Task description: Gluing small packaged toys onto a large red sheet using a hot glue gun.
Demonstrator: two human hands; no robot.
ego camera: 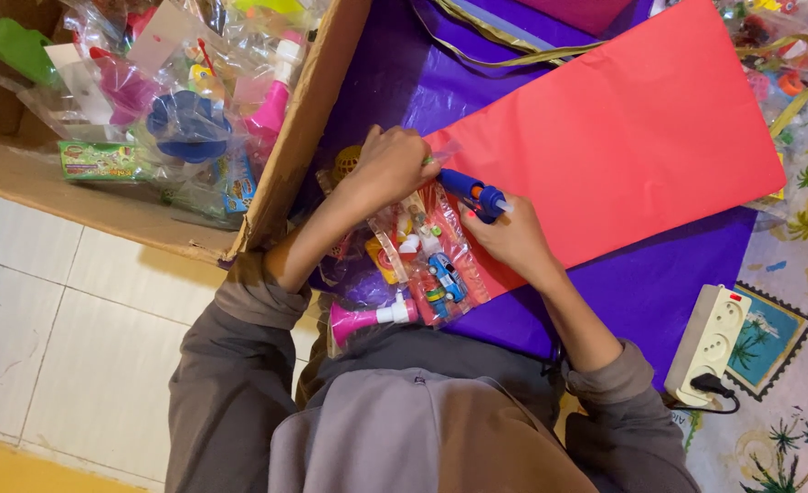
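- cardboard box (303,137), upper left of the frame – filled with bagged toys (184,119);
- left hand (387,169), centre – fingers curled shut, pressing on clear toy packets (427,260);
- pink toy horn (367,319) just below the packets;
- right hand (513,239), right of centre – gripping a blue glue gun (472,192) at the red sheet's (623,137) edge;
- white power strip (710,342), lower right.

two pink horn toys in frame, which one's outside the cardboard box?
The pink horn lying in a clear bag near the person's lap, below the left hand. The other pink horn stands among bagged toys inside the cardboard box.
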